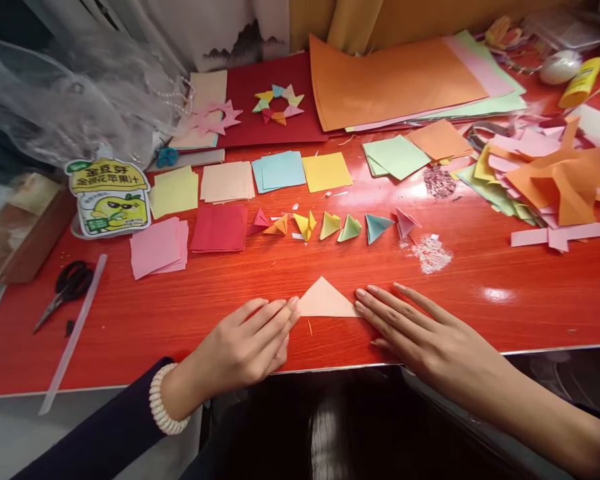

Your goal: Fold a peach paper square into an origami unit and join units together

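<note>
1. Near the front edge of the red table (480, 293), a peach paper triangle (325, 301) lay flat with its long edge toward the person, pinned at both lower corners, probably so the fold stayed put while the crease was pressed.
2. At the triangle's left corner, the left hand (245, 347) rested palm down, its fingers (280, 313) held together and stretched out, the tips touching the paper; nothing was clasped, only pressed.
3. At the right corner, the right hand (420, 333) lay flat with fingers spread and nearly straight, tips on the paper's edge, likewise gripping nothing. Both wrists angled inward from the table's edge.
4. Just beyond the held triangle ran a row of small folded paper units (330, 227) in several colours, apparently lined up within reach as finished pieces.
5. Farther back from the hands sat stacks of coloured paper squares (280, 170), and two assembled paper stars (279, 105).
6. Well to the left of the left hand lay black scissors (67, 287).
</note>
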The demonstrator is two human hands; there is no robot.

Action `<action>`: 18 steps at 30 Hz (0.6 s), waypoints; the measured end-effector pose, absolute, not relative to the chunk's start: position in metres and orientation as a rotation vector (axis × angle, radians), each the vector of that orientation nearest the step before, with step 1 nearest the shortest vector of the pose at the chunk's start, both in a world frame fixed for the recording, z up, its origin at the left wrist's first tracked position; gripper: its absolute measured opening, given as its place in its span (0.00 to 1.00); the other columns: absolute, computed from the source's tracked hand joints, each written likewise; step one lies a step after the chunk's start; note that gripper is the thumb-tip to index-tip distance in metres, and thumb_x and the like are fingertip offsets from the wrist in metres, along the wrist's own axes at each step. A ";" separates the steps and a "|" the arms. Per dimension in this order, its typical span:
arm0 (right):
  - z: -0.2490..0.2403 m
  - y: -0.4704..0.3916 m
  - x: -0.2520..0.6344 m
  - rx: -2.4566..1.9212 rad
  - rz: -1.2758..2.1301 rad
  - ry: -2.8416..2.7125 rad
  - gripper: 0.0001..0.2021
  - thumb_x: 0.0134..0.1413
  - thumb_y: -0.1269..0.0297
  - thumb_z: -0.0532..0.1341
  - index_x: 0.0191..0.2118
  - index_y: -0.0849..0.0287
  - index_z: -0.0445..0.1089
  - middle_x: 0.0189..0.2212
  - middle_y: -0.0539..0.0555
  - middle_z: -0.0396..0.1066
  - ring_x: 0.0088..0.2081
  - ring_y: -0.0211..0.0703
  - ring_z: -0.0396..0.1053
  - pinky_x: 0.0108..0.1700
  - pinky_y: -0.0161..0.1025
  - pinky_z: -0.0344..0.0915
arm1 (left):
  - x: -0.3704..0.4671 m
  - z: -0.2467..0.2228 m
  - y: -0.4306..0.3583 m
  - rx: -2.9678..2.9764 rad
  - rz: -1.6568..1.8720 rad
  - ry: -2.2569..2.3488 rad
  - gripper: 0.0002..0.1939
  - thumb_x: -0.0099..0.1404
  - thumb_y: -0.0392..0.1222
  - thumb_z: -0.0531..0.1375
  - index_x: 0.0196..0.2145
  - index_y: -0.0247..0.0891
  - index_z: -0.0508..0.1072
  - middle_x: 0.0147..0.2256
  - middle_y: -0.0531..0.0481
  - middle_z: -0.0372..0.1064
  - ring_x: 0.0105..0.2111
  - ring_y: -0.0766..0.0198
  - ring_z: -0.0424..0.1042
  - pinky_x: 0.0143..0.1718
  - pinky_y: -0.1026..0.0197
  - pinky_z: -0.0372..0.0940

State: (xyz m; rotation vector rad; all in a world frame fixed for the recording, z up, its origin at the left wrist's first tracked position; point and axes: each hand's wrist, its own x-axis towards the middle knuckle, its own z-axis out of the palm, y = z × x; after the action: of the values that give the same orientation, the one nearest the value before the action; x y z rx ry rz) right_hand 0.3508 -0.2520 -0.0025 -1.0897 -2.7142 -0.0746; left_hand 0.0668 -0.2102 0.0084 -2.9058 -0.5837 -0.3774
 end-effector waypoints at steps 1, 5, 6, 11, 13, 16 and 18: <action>-0.004 -0.253 0.351 -1.086 -0.083 -2.707 0.22 0.60 0.69 0.54 0.59 0.68 0.55 0.57 0.61 0.58 0.59 0.46 0.56 0.61 0.48 0.53 | 0.065 0.008 -0.212 -2.921 -0.347 -0.620 0.19 0.60 0.32 0.55 0.49 0.26 0.67 0.50 0.40 0.68 0.47 0.56 0.69 0.43 0.55 0.67; 0.001 -0.256 0.343 -1.116 -0.086 -2.633 0.23 0.57 0.71 0.57 0.57 0.70 0.58 0.56 0.63 0.61 0.58 0.49 0.57 0.60 0.48 0.56 | 0.066 0.002 -0.223 -2.905 -0.295 -0.741 0.20 0.59 0.34 0.55 0.50 0.26 0.67 0.53 0.37 0.64 0.48 0.54 0.68 0.45 0.53 0.67; 0.005 -0.256 0.338 -1.122 -0.091 -2.589 0.22 0.56 0.72 0.57 0.56 0.71 0.59 0.55 0.63 0.62 0.58 0.50 0.57 0.60 0.48 0.56 | 0.069 0.001 -0.226 -2.880 -0.305 -0.756 0.20 0.59 0.34 0.55 0.49 0.25 0.68 0.51 0.36 0.65 0.47 0.54 0.69 0.45 0.54 0.67; 0.005 -0.256 0.307 -0.929 0.036 -2.554 0.17 0.58 0.72 0.54 0.52 0.74 0.64 0.52 0.63 0.65 0.56 0.47 0.60 0.58 0.42 0.60 | 0.090 0.006 -0.234 -2.777 -0.410 -0.676 0.18 0.61 0.40 0.56 0.44 0.22 0.71 0.46 0.38 0.70 0.47 0.55 0.69 0.47 0.56 0.67; -0.004 -0.257 0.304 -0.981 0.154 -2.602 0.19 0.59 0.71 0.52 0.55 0.72 0.61 0.56 0.63 0.60 0.59 0.49 0.56 0.59 0.48 0.58 | 0.092 0.010 -0.235 -2.738 -0.454 -0.677 0.18 0.61 0.39 0.56 0.43 0.20 0.71 0.45 0.38 0.71 0.47 0.56 0.69 0.46 0.58 0.67; -0.013 -0.260 0.313 -1.058 0.281 -2.646 0.22 0.59 0.70 0.52 0.59 0.67 0.56 0.59 0.59 0.55 0.61 0.47 0.52 0.61 0.52 0.52 | 0.088 0.013 -0.234 -2.745 -0.456 -0.761 0.15 0.60 0.35 0.55 0.41 0.20 0.72 0.44 0.39 0.72 0.44 0.57 0.71 0.44 0.56 0.67; -0.013 -0.261 0.322 -1.102 0.290 -2.630 0.22 0.60 0.70 0.52 0.60 0.64 0.55 0.59 0.56 0.56 0.60 0.45 0.53 0.62 0.52 0.51 | 0.082 0.014 -0.234 -2.784 -0.425 -0.817 0.14 0.59 0.33 0.55 0.41 0.22 0.72 0.45 0.41 0.71 0.44 0.56 0.71 0.43 0.55 0.67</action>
State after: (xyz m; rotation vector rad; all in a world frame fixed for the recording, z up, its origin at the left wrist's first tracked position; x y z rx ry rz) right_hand 0.3224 -0.2615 -0.0132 -1.1022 -2.6296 0.2900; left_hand 0.0821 -0.2340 0.0141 -2.7840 -0.8170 -0.4248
